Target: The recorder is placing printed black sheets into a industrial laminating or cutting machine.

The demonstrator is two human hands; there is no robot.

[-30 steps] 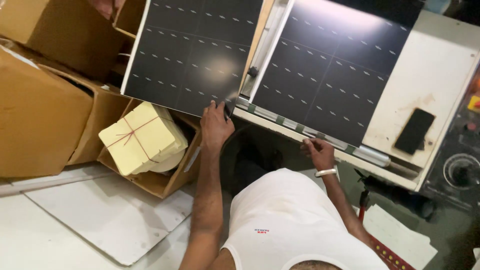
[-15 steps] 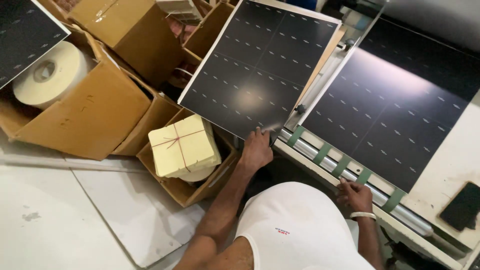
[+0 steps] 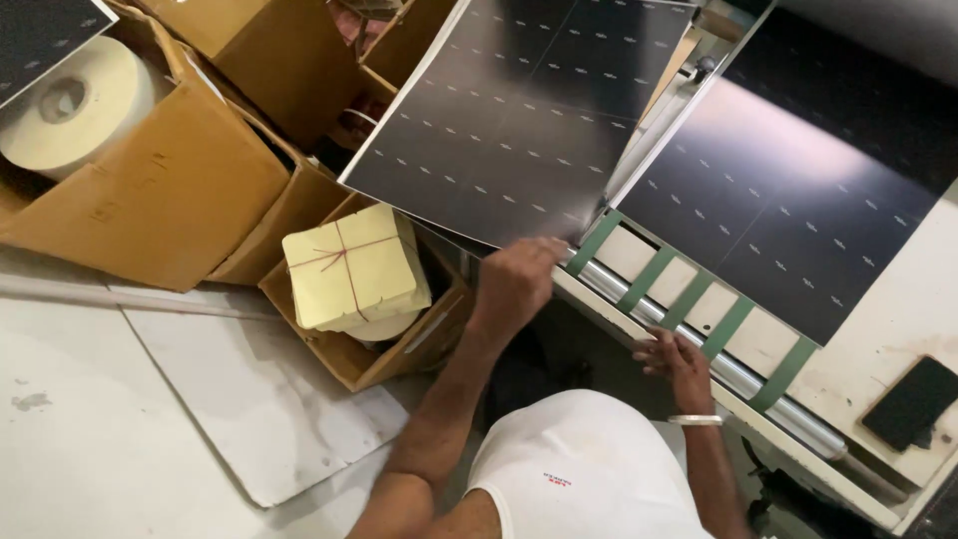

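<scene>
My left hand [image 3: 515,281] grips the near corner of a large black sheet [image 3: 519,120] marked with small white dashes, holding it lifted and tilted over the boxes to the left of the machine. My right hand [image 3: 679,364] rests with fingers spread on the front edge of the machine table [image 3: 928,299], beside a steel roller [image 3: 733,369] and green belts [image 3: 726,327]. A second black sheet [image 3: 798,190] lies flat on that table, apart from the one I hold.
Open cardboard boxes stand at left: a big one [image 3: 170,190] holding a cream roll [image 3: 75,105], a small one [image 3: 414,344] with a string-tied yellow paper bundle [image 3: 351,268]. A dark phone [image 3: 913,402] lies on the table's right. White boards [image 3: 249,399] cover the floor.
The view has swung left and down. My left hand has carried the black sheet further left off the machine, uncovering the green belts. My right hand stays at the table edge.
</scene>
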